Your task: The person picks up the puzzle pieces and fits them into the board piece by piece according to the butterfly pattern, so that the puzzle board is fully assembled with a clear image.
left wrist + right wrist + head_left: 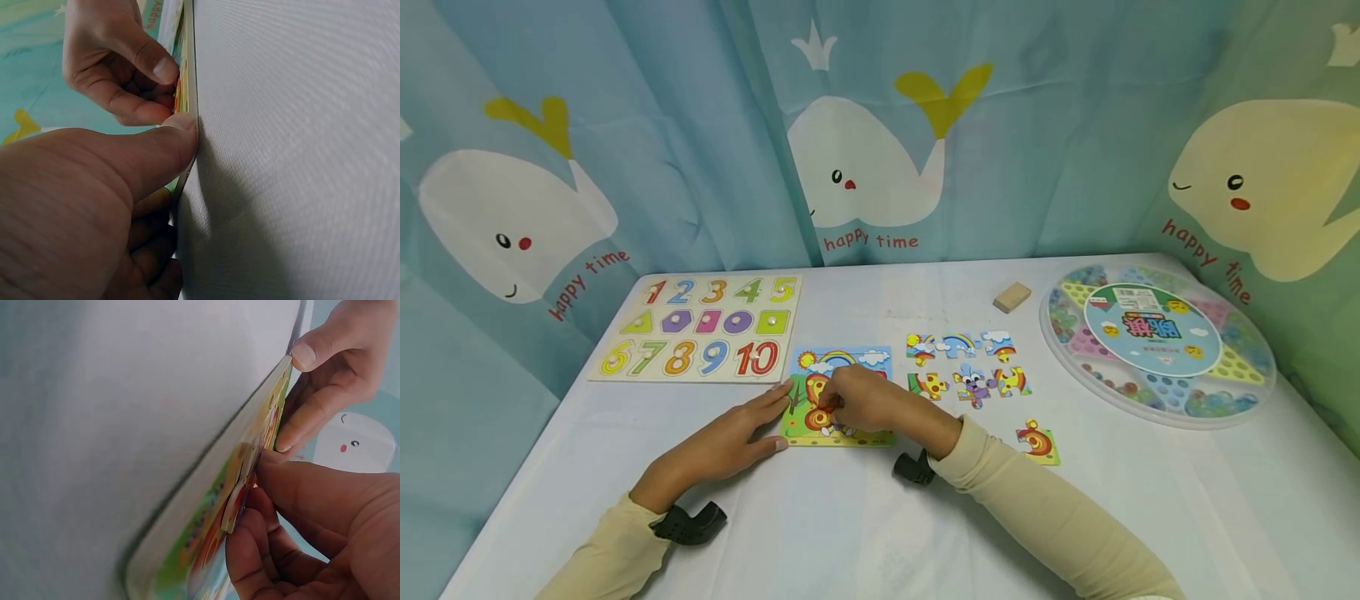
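Observation:
A jigsaw board [842, 439] with a colourful cartoon picture lies flat on the white table. My left hand [733, 442] rests at its left edge, fingers extended to the upper left side and thumb touching the front corner. Over the middle of the board, my right hand [865, 400] pinches a puzzle piece [234, 506] between thumb and fingers. In the right wrist view that piece is tilted, one edge standing above the board surface. The right hand covers part of the picture in the head view. In the left wrist view, the left thumb [169, 140] presses the board's edge.
Several loose puzzle pieces [973, 385] lie right of the board, with one corner piece [1039, 442] nearer the front. A number board [696, 329] is at the back left. Behind the pieces sit a small wooden block [1012, 297] and a round game box [1157, 346].

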A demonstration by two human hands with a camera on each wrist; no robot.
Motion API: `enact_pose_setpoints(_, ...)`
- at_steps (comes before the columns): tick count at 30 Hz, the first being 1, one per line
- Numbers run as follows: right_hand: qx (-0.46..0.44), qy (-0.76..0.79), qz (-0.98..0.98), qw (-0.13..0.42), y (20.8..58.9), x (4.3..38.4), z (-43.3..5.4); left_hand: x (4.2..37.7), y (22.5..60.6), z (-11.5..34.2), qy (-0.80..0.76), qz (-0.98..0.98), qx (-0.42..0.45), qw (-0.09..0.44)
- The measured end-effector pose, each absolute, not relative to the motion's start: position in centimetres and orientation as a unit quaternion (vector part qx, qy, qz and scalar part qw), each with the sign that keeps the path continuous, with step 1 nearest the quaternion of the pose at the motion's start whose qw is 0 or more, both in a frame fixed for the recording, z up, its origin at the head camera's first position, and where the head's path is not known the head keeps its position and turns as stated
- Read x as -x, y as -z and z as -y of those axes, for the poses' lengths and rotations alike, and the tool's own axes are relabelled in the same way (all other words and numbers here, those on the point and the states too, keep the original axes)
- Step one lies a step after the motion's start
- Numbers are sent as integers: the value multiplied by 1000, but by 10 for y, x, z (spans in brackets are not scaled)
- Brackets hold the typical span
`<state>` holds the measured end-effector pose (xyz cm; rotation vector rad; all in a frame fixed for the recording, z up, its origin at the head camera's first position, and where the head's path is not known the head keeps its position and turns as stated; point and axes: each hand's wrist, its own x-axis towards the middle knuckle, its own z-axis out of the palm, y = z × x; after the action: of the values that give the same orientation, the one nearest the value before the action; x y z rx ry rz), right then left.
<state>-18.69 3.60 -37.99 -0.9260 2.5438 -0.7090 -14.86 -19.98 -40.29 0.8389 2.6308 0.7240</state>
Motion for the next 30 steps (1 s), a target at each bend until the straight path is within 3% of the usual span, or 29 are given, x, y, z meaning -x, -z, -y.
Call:
enact_pose_setpoints(20, 316, 309, -884, 152, 365, 184, -48, 148, 402, 200, -250, -912, -296, 138)
enact_pose_setpoints(30, 295, 332, -880, 170, 358, 183, -66, 146, 403, 198, -252, -914, -281, 148)
